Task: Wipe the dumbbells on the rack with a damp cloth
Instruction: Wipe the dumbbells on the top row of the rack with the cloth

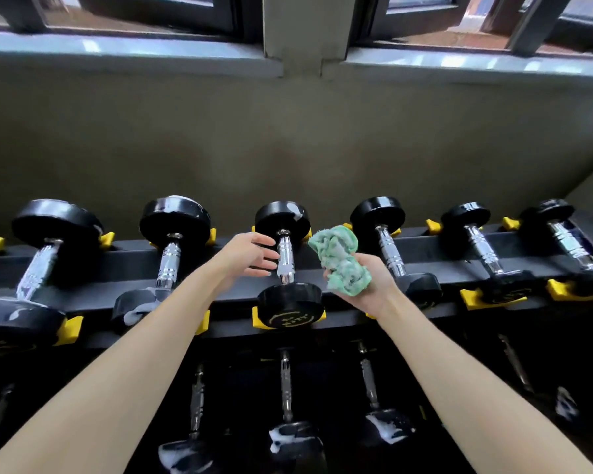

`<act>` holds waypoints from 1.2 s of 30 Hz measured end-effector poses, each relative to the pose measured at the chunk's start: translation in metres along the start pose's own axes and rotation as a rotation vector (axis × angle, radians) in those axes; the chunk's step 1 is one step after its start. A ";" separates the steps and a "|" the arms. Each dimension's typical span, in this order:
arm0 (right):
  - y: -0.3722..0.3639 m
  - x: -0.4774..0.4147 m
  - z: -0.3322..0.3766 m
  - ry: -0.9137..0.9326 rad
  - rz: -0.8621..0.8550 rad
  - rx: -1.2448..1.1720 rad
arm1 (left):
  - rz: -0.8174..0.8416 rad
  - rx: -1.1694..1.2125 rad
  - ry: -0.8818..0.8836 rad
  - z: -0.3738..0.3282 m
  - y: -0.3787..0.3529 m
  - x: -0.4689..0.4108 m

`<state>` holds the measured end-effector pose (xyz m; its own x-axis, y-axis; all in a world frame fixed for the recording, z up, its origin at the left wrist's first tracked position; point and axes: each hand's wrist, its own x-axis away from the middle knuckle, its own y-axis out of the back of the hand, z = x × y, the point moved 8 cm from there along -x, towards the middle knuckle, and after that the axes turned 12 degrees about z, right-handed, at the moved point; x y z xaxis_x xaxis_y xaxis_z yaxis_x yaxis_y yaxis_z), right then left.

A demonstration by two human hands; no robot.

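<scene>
Looking down at the black rack (124, 265) that crossed the middle of the frame, we saw a row of dumbbells lying across its upper tier. Each had a chrome handle and round black heads and was seated in yellow cradles (473, 297).

Our left hand (250, 253) was at the centre of the frame with its fingers straight and loosely spread, gripping nothing. Its fingertips lay at the left side of the centre dumbbell (286, 258), right at the chrome handle. Whether they actually touched the metal we could not tell.

Our right hand (367, 285), just right of centre, was turned palm up. Its fingers were curled round a crumpled green cloth (339, 258). The cloth stood up out of that hand, between the centre dumbbell and its neighbour on the right (389, 254). It appeared to touch neither.

White smears showed on the far head of the centre dumbbell. More showed on the handle of the large dumbbell at the left (36, 271).

A lower row of dumbbells (290, 439) sat in shadow along the bottom of the frame, with white patches on their near heads.

Behind the rack rose a dull olive wall (288, 138), with a pale window sill (117, 53) across the top of the frame.
</scene>
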<state>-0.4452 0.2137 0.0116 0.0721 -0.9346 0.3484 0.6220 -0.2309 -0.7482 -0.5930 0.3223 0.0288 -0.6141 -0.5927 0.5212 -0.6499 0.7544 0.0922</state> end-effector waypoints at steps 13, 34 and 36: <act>0.064 -0.076 0.046 -0.006 -0.247 0.014 | -0.438 0.070 -0.007 -0.014 0.038 -0.074; -0.013 -0.151 0.068 0.401 -0.261 1.226 | -0.450 0.084 -0.025 0.002 0.066 -0.108; -0.029 -0.156 0.064 0.421 -0.190 1.413 | -0.400 0.112 -0.027 0.002 0.065 -0.107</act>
<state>-0.4248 0.3836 0.0154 -0.1672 -0.9859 0.0066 0.8373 -0.1385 0.5290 -0.5707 0.4344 -0.0231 -0.3139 -0.8411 0.4405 -0.8834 0.4287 0.1891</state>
